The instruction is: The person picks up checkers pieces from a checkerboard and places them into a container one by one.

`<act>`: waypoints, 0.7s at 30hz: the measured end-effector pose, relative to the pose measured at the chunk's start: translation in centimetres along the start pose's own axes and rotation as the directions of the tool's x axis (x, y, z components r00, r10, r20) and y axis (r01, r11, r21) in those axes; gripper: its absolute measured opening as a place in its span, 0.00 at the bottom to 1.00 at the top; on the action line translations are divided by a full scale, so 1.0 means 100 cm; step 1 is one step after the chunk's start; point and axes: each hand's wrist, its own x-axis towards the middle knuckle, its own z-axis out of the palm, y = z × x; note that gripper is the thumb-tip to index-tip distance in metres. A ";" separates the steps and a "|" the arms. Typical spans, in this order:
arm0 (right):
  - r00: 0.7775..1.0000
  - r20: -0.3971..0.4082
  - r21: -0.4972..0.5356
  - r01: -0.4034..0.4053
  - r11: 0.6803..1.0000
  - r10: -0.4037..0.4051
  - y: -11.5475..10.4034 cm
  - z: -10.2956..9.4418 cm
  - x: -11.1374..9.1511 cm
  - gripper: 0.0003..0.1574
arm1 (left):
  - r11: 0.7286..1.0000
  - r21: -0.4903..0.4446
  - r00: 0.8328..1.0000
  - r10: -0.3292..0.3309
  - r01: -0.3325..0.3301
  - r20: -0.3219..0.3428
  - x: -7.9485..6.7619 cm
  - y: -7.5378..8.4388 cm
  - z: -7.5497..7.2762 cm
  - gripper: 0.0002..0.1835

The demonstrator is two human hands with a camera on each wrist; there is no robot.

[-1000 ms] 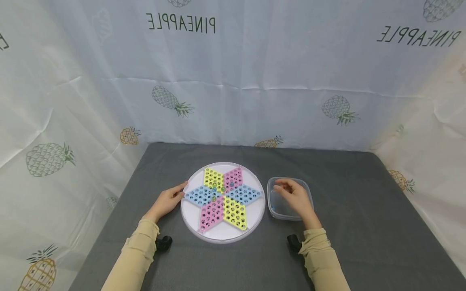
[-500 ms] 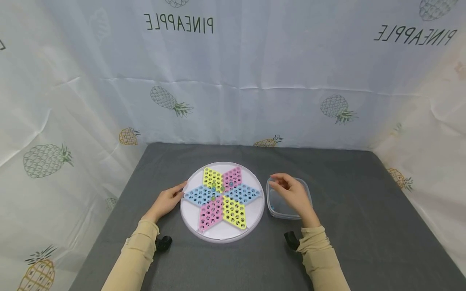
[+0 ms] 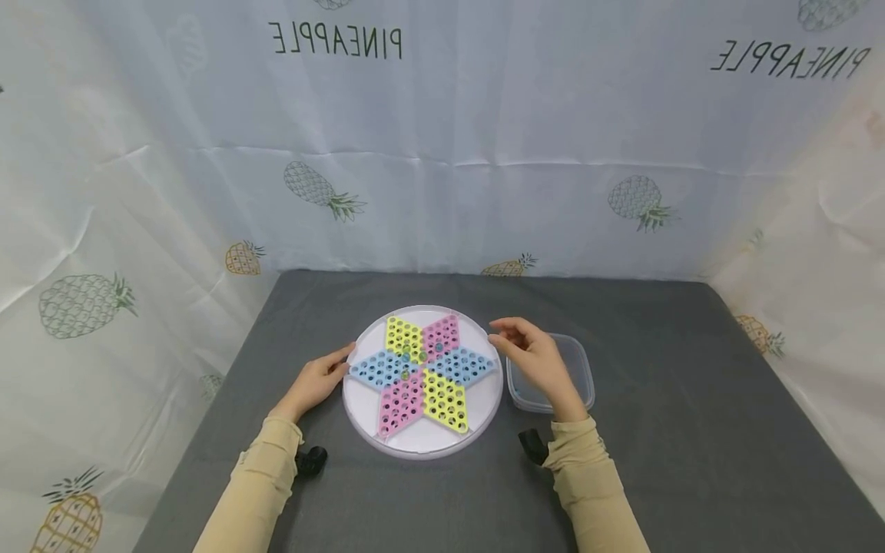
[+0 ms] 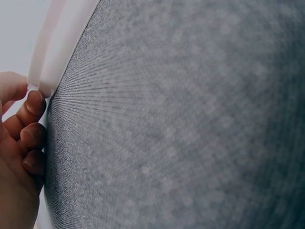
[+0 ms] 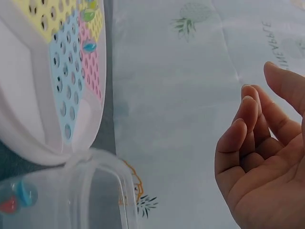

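A round white Chinese checkers board [image 3: 477, 430] with a pastel star of yellow, pink and blue points lies on the dark cloth. Several glass marbles, among them a blue marble [image 5: 89, 46] and a green marble [image 5: 88, 15], sit in holes around its middle. My left hand [image 3: 316, 385] holds the board's left rim [image 4: 59, 47], fingers curled at its edge. Above the gap between board and clear box [image 3: 579, 369], my right hand [image 3: 535, 361] hovers with fingers loosely bent. Thumb and fingertips stand apart, with nothing visible between them in the right wrist view.
The clear plastic box stands right of the board and holds a blue marble [image 5: 26, 193] and a red marble [image 5: 9, 204]. Dark grey cloth [image 3: 677, 430] covers the table. A pineapple-print curtain [image 3: 442, 215] hangs behind and at both sides.
My right hand has moved left from over the clear box to the board's right rim. The left hand stays at the left rim, and the board has not moved.
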 end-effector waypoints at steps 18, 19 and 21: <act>0.996 0.074 0.047 0.041 0.998 -0.045 -0.008 0.052 0.027 0.19 | 1.000 -0.020 1.000 -0.012 0.012 0.004 0.001 -0.004 0.001 0.25; 0.997 0.072 0.045 0.036 0.998 -0.039 -0.008 0.055 0.027 0.18 | 1.000 -0.023 1.000 -0.011 0.011 0.003 0.002 -0.004 0.001 0.25; 0.998 0.065 0.044 0.019 0.999 -0.022 -0.008 0.061 0.029 0.17 | 1.000 -0.023 1.000 -0.008 0.008 0.002 0.002 -0.002 0.001 0.25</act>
